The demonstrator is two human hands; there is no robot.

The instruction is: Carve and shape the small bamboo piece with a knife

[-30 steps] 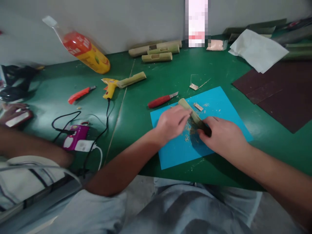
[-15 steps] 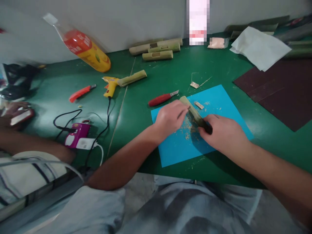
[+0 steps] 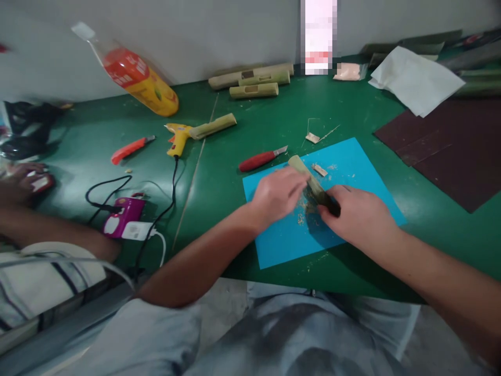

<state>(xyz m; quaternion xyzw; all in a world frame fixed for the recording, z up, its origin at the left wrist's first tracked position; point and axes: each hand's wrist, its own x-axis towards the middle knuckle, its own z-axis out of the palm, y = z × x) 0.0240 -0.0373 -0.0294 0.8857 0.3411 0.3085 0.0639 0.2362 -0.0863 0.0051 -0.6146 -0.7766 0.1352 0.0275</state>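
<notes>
My right hand (image 3: 358, 211) is wrapped round the near end of a green bamboo tube (image 3: 299, 164), which lies slanted over a blue sheet (image 3: 274, 250). My left hand (image 3: 279, 190) is closed in a pinch against the tube's left side, slightly blurred; whatever sits between its fingers is too hidden to name. Pale shavings (image 3: 300, 218) and a small bamboo chip (image 3: 320, 169) lie on the sheet around the tube. Just beyond my left hand rests a red-handled knife (image 3: 258, 161), its blade pointing right.
On the green table stand or lie a yellow glue gun (image 3: 179, 141), a bamboo piece (image 3: 215, 125), an orange cutter (image 3: 131, 151), a purple power adapter (image 3: 127, 211) with cables, a leaning bottle (image 3: 144, 83), bamboo tubes (image 3: 254, 90) and a dark sheet (image 3: 457, 151). Another person's hand (image 3: 18, 180) holds something at left.
My left hand has shifted a little right and forward along the bamboo tube. My right hand keeps its hold on the tube. The other person's hand at left has moved slightly.
</notes>
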